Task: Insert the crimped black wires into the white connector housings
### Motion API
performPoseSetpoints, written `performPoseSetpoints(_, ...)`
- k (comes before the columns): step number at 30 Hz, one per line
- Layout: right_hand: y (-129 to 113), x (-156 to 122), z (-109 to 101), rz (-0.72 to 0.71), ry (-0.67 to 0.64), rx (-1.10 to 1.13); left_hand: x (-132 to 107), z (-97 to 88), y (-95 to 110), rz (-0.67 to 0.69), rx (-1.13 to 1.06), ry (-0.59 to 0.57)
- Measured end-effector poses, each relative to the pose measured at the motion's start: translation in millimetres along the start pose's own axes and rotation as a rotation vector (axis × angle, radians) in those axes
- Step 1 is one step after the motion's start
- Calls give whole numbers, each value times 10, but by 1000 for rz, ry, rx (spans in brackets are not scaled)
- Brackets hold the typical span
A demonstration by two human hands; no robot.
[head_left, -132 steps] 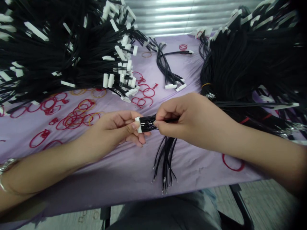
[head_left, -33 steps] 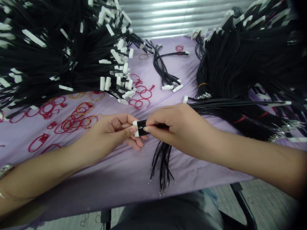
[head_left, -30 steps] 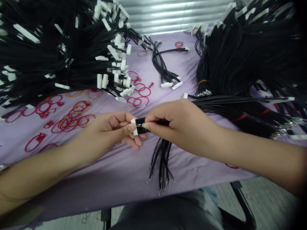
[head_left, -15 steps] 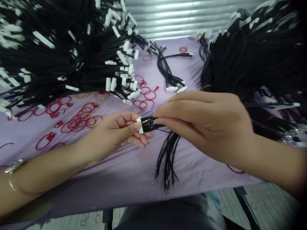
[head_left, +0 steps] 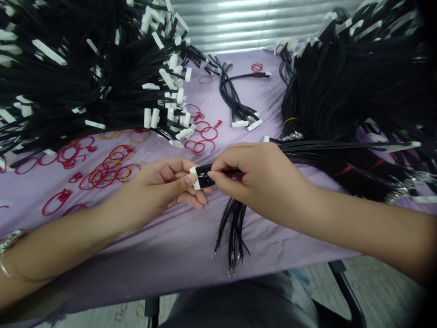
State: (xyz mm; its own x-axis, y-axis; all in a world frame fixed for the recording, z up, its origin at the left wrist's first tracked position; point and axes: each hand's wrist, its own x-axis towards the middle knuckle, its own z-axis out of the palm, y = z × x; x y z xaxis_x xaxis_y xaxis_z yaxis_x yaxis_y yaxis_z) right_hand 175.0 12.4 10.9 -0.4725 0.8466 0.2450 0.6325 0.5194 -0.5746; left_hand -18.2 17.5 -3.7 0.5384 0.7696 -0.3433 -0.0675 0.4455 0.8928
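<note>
Wire harness (head_left: 205, 176): a tight bundle of black wires, held in the air above the middle of the table, between the two hands.
White connector (head_left: 195, 177): a flat plastic housing at the bundle's left end, standing crosswise to the wires.
Left hand (head_left: 159, 184): grasping, with the thumb pressed against the connector and the fingers curled beneath it.
Right hand (head_left: 251, 175): pinching the black wires just behind the connector, between thumb and fingertips.
Hidden: fingers cover much of the connector, so its face and the wire entries can't be made out; the wires disappear inside the right hand's grip.
Loose wires (head_left: 232, 232): black strands hang below the hands onto the cloth, ending in small metal terminals (head_left: 232, 269); whether all of them belong to this bundle can't be told.
Piles: a heap of black wire harnesses (head_left: 85, 77) lies at the far left and a thicker one (head_left: 351, 86) at the right, with their white connectors splayed out.
Cloth: lilac table cover (head_left: 170, 255), scattered with red and orange rubber bands (head_left: 102, 175).
Left wrist: a metal bracelet (head_left: 10, 241).
Behind: a ribbed metal shutter (head_left: 252, 23).
</note>
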Motion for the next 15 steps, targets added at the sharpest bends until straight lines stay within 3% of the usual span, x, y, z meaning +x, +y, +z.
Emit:
performPoseSetpoints(6, 51, -8, 37, -130, 59, 49, 1, 10, -1, 1, -21, 9)
performPoseSetpoints(15, 48, 4, 39, -133, 56, 59, -10, 10, 3, 4, -25, -5)
